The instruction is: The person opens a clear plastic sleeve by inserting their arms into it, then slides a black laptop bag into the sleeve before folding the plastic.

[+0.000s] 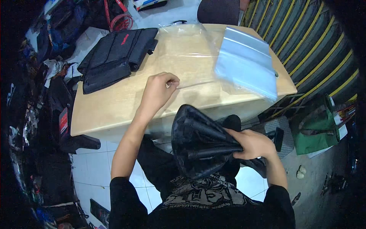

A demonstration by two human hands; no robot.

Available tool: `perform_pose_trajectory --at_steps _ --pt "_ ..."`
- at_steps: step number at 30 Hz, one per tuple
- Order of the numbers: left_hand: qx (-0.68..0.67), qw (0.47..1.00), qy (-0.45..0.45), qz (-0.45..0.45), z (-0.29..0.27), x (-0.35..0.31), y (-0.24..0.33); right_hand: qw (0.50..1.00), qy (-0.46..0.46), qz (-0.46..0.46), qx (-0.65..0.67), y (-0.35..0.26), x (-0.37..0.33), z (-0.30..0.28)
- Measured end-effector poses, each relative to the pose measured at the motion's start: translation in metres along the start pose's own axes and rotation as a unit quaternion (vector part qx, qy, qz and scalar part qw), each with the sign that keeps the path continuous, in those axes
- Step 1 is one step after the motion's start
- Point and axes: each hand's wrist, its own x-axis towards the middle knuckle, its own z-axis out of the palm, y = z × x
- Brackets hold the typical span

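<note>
Above the table's near part, my left hand is closed in a pinch on the edge of a clear plastic bag. That bag lies flat and see-through across the middle of the wooden table. Over my lap, my right hand grips a glossy black fabric piece. Its gathered end is in my fist, while the wider end fans out to the left. Whether it is a bag or a cover, I cannot tell. A folded black padded fabric item with small red lettering rests at the table's left.
A stack of bluish clear plastic bags lies on the table's right side. Beyond it stand dark ribbed coils with yellow stripes. A green bag sits on the floor to the right. Dark cluttered goods line the left.
</note>
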Motion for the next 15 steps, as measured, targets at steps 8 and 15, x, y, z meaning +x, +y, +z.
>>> perform_pose_trajectory --at_steps 8,15 --pt "0.048 0.991 0.084 0.093 -0.002 0.001 0.002 0.999 0.019 0.034 -0.016 -0.016 0.010 -0.017" --pt "0.086 0.984 0.075 0.134 -0.004 0.001 0.003 0.991 0.068 0.106 -0.051 -0.049 -0.003 -0.033"
